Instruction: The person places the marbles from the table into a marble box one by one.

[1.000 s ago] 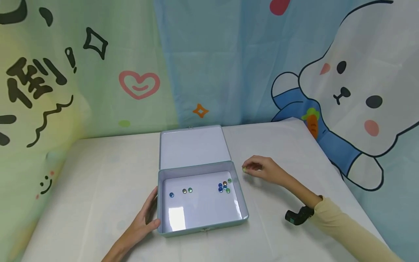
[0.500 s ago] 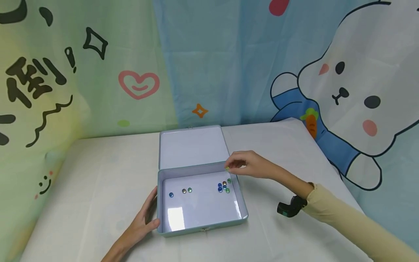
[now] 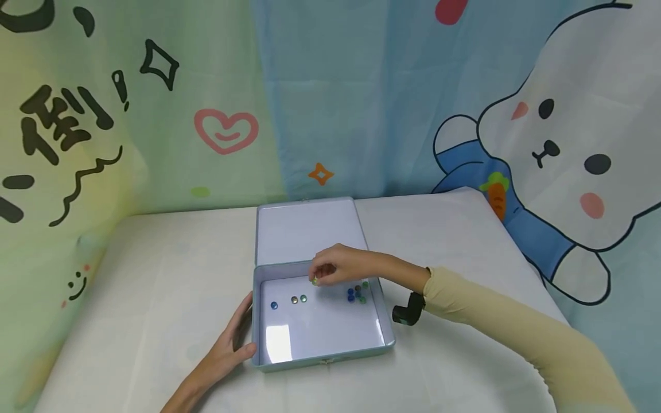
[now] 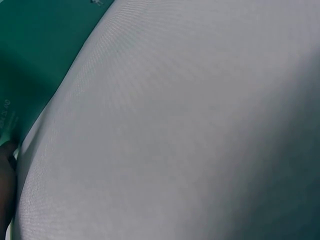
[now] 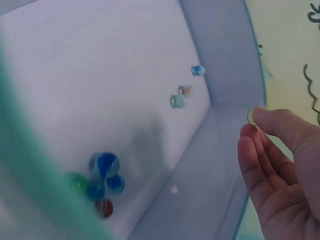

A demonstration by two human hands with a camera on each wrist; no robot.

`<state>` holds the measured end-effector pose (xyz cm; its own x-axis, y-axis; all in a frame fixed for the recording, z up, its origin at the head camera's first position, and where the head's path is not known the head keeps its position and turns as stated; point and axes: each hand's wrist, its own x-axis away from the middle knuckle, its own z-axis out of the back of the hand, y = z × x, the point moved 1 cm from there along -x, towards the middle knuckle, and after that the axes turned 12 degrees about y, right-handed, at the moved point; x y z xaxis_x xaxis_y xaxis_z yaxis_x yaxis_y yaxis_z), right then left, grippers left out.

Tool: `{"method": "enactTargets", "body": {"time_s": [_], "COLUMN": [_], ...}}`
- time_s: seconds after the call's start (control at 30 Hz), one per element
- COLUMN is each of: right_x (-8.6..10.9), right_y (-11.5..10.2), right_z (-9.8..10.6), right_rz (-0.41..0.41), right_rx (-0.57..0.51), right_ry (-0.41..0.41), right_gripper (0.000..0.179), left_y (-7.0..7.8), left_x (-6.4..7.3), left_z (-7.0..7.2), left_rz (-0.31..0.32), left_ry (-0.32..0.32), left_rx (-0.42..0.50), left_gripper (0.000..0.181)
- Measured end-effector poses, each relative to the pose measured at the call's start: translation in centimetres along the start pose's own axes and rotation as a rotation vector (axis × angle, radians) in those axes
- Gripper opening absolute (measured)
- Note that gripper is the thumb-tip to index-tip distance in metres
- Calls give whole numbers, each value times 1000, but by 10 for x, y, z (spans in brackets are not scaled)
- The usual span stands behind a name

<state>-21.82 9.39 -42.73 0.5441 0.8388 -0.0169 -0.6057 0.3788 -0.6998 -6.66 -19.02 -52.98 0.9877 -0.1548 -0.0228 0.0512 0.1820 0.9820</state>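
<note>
A shallow metal box [image 3: 325, 327] lies on the table with its lid [image 3: 310, 229] folded back. My right hand [image 3: 343, 265] is over the box's far part, pinching a yellow-green marble [image 5: 251, 117] between thumb and fingertips. At the box's left wall, my left hand [image 3: 224, 347] rests with its fingers along the outside and the thumb at the near corner. Inside, a blue marble [image 3: 274, 305], an amber marble [image 3: 294, 299] and a pale green marble [image 3: 303, 298] sit at the left. Several blue, green and brown-red marbles, including a dark blue marble [image 5: 107, 164], cluster at the right.
White cloth covers the table [image 3: 170, 287] around the box. Behind it hangs a printed curtain [image 3: 330, 103] with a cartoon bear. A black wrist camera [image 3: 409, 310] hangs beneath the right forearm, just right of the box.
My right hand has carried the marble leftward, from the table right of the box to above its inside. My left hand stays at the box's left wall.
</note>
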Motion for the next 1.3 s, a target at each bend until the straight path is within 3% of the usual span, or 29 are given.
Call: {"method": "enactTargets", "body": {"time_s": [0.3,0.57,0.83,1.3], "right_x": [-35,-61,-70,-71], "right_y": [-4,-7,-7,-6], "right_z": [-29,-54,-68,-71], "right_rz": [45,30,34,35], "right_rx": [-8,127,234,256], "right_ry": [-121,-177,-163,-163], "right_gripper": [13,9,8,13], "left_y": [1,-2,-1,0], "left_x": [-1,-1,-1,-1], "left_z": [-1,-1,0,1], "left_rz": [-6,15,-7,9], "left_ry": [-3,-11,-15,-14], "left_rx": [4,4,0,1], "left_gripper": [88,87,87,87]}}
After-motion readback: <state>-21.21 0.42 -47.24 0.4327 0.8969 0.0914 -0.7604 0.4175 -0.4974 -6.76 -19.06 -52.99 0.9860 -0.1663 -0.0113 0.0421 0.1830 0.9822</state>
